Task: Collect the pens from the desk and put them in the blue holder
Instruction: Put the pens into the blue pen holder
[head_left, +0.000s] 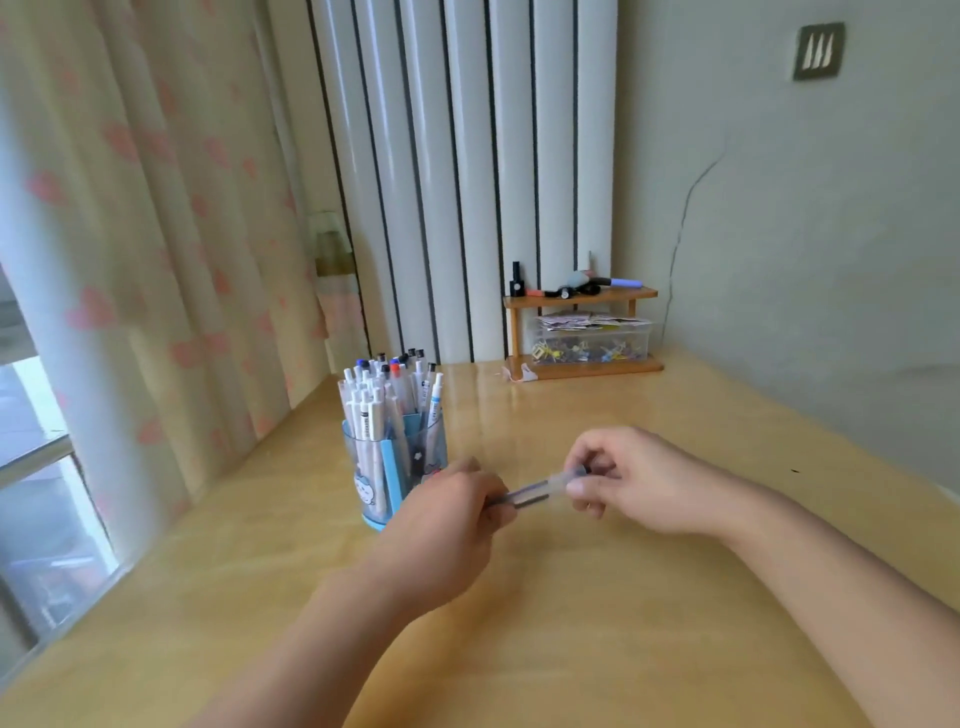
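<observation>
left hand (457, 512) + right hand (631, 480): gripping pens (540, 491) | blue holder (395, 467): full

Soft daylight comes in from the window (36, 467) at the left, filtered through the pale curtain (156, 208), leaving the scene evenly bright with only faint shadows. The glossy surface (571, 597) carries a pale sheen and streaks of reflected light toward the back, near the small wooden shelf (582, 332). The whole picture is slightly soft, the fingers (582, 488) and the pen (540, 491) held between both hands are motion-blurred, and the wide lens bows straight lines toward the edges.
</observation>
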